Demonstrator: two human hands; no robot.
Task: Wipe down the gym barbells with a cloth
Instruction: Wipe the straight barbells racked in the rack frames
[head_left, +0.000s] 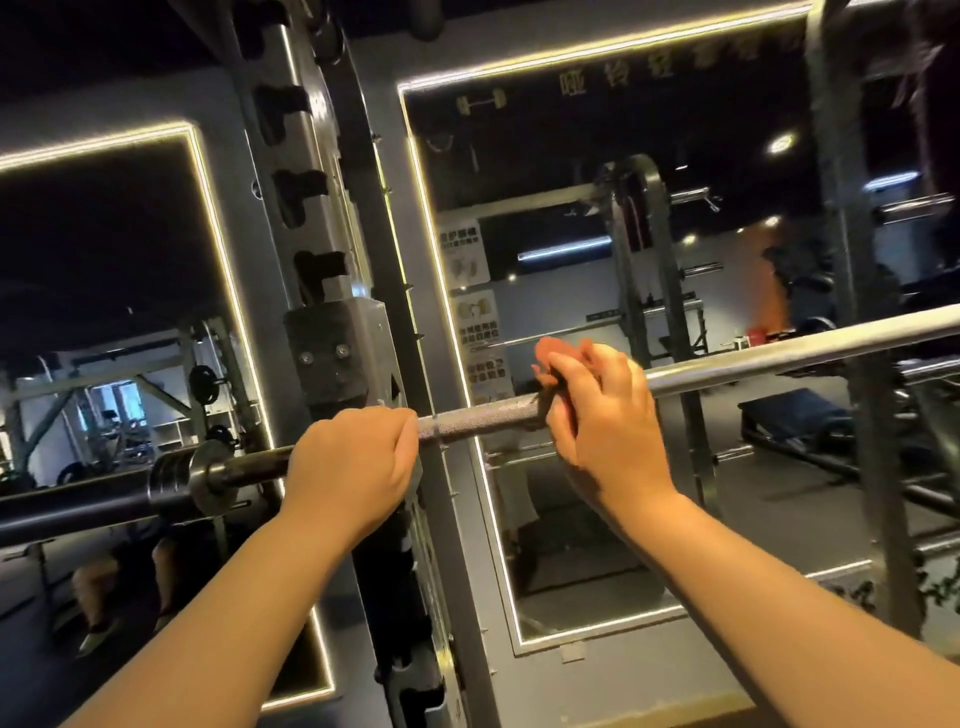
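Two bare forearms are reaching up from the near edge toward the long silver steel barbell, which is crossing in front of the grey steel rack upright and running from low at the left to higher at the far right. The left grip is curling tightly round the shaft just right of the collar. The right grip is wrapping a crumpled reddish-orange cloth around the shaft, leaving a short knurled stretch bare between the two. Most of the shaft is stretching away rightward from the cloth, so the coming stroke is probably calling for a slide along that axis by the right grip.
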